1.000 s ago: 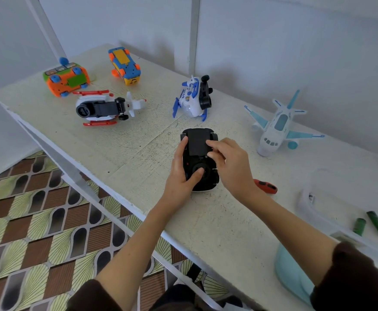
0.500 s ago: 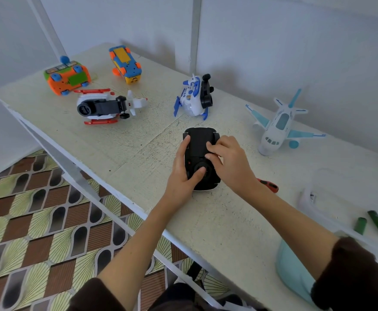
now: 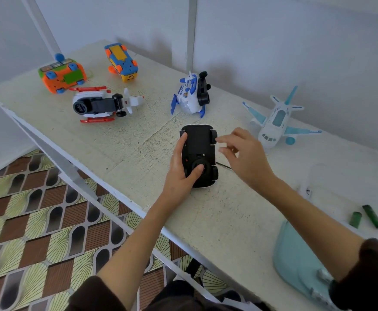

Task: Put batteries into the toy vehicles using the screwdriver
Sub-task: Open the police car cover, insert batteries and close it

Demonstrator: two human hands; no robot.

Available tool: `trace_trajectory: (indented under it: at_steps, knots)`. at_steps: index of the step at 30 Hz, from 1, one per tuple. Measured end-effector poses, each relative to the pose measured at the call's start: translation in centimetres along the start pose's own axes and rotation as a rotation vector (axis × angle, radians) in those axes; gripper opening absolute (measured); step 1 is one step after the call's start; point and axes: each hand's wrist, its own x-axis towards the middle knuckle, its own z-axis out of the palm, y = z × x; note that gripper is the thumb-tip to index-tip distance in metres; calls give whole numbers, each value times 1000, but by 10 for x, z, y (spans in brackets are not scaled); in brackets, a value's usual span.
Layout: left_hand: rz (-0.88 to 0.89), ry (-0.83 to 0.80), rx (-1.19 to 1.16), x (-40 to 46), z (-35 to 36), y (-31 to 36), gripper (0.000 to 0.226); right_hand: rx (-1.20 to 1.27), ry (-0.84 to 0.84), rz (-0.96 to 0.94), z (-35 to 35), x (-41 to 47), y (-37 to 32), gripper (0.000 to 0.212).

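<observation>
- A plain room in a home, judging by the patterned floor covering (image 3: 37, 232) at 8 o'clock
- Bare pale walls (image 3: 295, 41) from 10 to 2 o'clock
- A worn, white-painted table (image 3: 138, 140) at centre, with toy vehicles (image 3: 107, 105) scattered around 11 o'clock

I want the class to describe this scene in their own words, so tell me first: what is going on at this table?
A person is working on a black toy car lying upside down on the table. The left hand grips it, thumb on its underside, while the right hand hovers beside it, fingers loose, holding nothing. Other toy vehicles lie further back, a toy plane stands to the right, and two green batteries wait near the right edge.
</observation>
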Motion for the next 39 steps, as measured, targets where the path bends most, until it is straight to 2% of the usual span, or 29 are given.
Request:
trace_trajectory:
  at_steps: [2,6,8,14,20,27,32,39]
  knots:
    - [1,1,-3,0,0,1,70,-45,-115,59,-16,-9,12,21]
    - [0,-9,-1,1,-1,0,69,-280,-534,241,-28,-29,36,43]
    - [-1,-10,-10,2,-1,-2,70,-324,-599,257,-24,-37,41,45]
    - [0,-12,-42,2,1,0,72,-213,-486,236,-20,-42,47,33]
    - [16,39,-30,1,1,-2,70,-63,-159,195,-32,-45,40,25]
    - [12,51,-30,2,2,0,71,188,0,125,-46,-45,28,23]
    - [11,55,-33,2,1,-1,69,243,-3,48,-41,-44,20,21]
    - [-1,62,-18,1,1,0,70,156,-88,-22,-33,-42,21,20]
